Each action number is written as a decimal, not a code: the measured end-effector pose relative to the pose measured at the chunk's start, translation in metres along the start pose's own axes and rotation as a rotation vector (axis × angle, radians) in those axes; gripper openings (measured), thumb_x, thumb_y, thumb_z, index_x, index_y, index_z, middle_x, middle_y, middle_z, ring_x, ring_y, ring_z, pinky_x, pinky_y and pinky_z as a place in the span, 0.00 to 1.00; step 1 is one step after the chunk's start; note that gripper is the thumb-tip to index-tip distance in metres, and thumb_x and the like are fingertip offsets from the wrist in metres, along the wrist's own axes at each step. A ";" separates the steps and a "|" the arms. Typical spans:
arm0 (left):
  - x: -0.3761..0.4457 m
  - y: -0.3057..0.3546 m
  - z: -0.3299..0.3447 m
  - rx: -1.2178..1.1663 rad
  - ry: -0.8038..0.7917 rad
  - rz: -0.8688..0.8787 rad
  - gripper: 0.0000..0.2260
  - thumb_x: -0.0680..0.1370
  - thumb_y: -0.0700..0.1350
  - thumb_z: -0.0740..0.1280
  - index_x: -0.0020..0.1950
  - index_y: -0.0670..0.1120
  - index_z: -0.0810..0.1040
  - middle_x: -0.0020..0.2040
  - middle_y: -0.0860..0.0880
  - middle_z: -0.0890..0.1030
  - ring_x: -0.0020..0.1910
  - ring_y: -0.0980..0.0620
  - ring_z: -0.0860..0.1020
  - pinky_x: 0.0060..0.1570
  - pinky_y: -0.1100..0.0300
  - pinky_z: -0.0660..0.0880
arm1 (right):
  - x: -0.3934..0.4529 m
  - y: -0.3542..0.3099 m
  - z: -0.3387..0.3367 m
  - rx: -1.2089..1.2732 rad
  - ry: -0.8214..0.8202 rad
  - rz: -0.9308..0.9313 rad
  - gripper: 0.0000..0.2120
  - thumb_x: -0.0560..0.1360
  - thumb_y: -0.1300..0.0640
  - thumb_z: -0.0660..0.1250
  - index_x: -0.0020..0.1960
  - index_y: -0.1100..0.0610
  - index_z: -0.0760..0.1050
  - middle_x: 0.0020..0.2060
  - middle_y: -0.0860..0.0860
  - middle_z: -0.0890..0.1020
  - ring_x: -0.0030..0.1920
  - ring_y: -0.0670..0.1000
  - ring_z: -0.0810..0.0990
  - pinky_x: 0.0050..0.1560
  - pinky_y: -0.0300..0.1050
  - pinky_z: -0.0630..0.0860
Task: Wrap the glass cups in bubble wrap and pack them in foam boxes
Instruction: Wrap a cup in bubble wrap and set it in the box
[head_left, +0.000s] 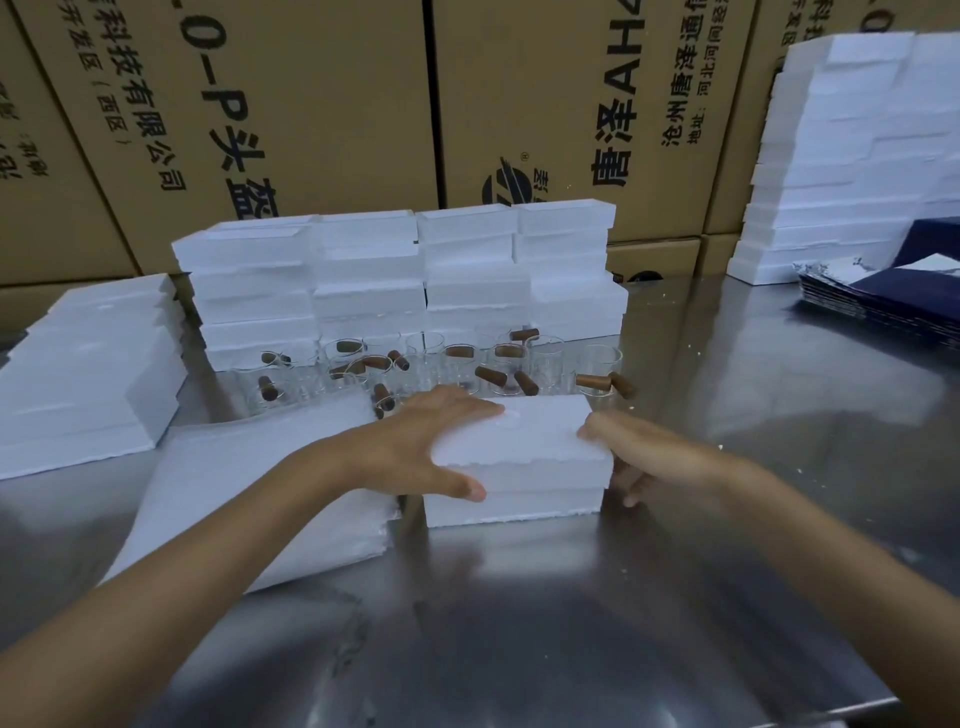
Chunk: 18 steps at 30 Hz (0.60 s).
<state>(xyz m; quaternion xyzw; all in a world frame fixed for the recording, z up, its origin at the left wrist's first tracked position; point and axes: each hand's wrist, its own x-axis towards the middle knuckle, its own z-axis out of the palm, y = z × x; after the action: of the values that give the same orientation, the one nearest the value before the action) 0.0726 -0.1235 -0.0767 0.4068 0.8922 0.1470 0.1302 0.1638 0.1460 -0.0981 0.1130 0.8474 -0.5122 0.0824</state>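
Foam box (519, 462), white with ragged seams, sits at frame centre between both hands. Left hand (415, 449) grips its left end, thumb on the front; right hand (639, 452) clasps the right end, probably. Press evenly so the lid seats squarely. Glass cups (441, 364) wait behind.

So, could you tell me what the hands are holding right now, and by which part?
Both hold the closed foam box by its ends: the left hand spans its left end, thumb on the front; the right hand grips its right end.
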 end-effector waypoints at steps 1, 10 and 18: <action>0.000 0.001 0.000 -0.007 0.008 -0.006 0.38 0.72 0.63 0.72 0.76 0.69 0.54 0.80 0.59 0.49 0.79 0.55 0.45 0.77 0.49 0.50 | 0.001 0.001 0.003 0.089 -0.006 0.029 0.14 0.68 0.38 0.62 0.45 0.46 0.78 0.34 0.46 0.77 0.35 0.48 0.75 0.38 0.44 0.77; -0.005 -0.001 0.003 -0.060 0.070 -0.011 0.39 0.72 0.62 0.74 0.76 0.67 0.55 0.76 0.62 0.53 0.77 0.57 0.51 0.73 0.56 0.54 | 0.001 0.006 0.022 0.583 -0.006 -0.053 0.18 0.76 0.49 0.66 0.63 0.53 0.79 0.56 0.51 0.85 0.56 0.53 0.82 0.60 0.49 0.75; -0.020 -0.003 0.005 -0.129 0.139 -0.013 0.39 0.69 0.64 0.75 0.74 0.71 0.57 0.71 0.68 0.54 0.70 0.65 0.54 0.68 0.61 0.56 | -0.004 -0.009 0.027 0.649 -0.040 -0.013 0.18 0.72 0.46 0.72 0.58 0.54 0.80 0.47 0.53 0.84 0.43 0.52 0.81 0.48 0.48 0.76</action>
<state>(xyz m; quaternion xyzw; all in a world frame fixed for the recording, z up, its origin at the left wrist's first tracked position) 0.0850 -0.1401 -0.0802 0.3804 0.8904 0.2312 0.0950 0.1658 0.1180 -0.1018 0.1178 0.6388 -0.7583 0.0554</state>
